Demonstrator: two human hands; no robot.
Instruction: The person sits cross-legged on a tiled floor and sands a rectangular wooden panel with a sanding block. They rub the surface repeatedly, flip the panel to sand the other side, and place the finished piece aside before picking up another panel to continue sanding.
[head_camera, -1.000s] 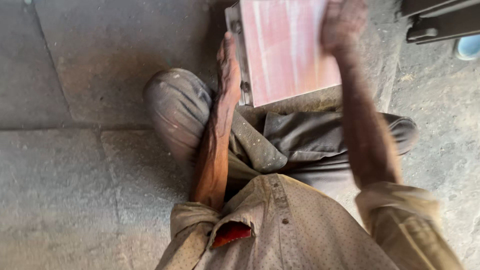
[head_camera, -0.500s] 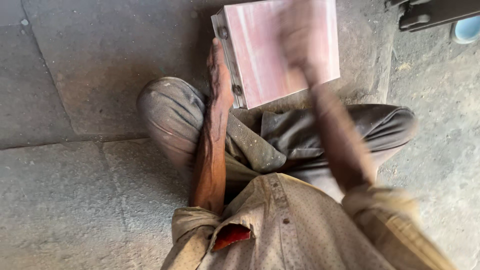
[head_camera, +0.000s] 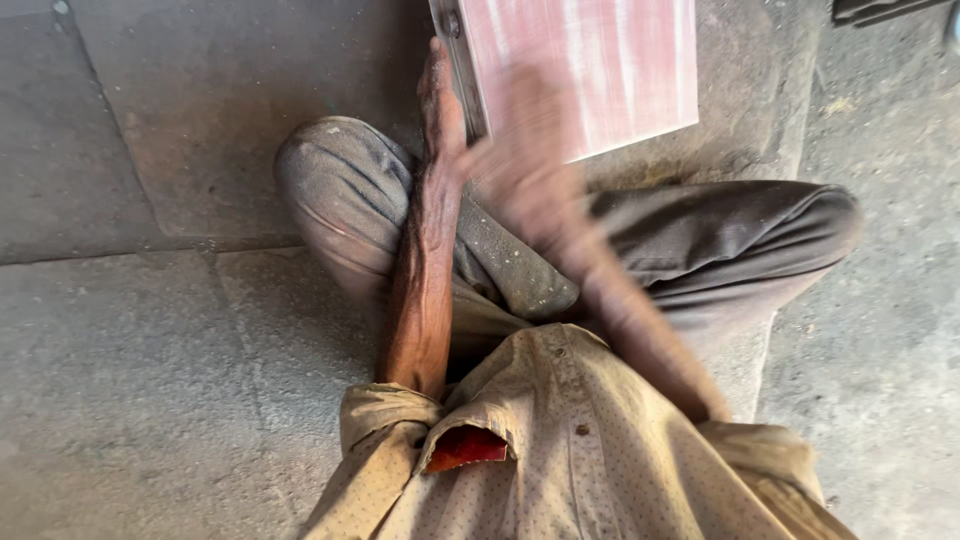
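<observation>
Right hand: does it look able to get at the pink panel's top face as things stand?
Probably yes. The right hand, blurred with motion, already overlaps the near left corner of the pink panel, with nothing between them. The left hand only lies along the panel's left edge.

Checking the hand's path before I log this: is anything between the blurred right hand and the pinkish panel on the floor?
Nothing visible. The right hand is motion-blurred and overlaps the panel's lower left corner; whether it touches cannot be told. The left hand lies along the panel's left edge.

A flat pinkish metal plate (head_camera: 590, 65) lies on grey floor.
</observation>
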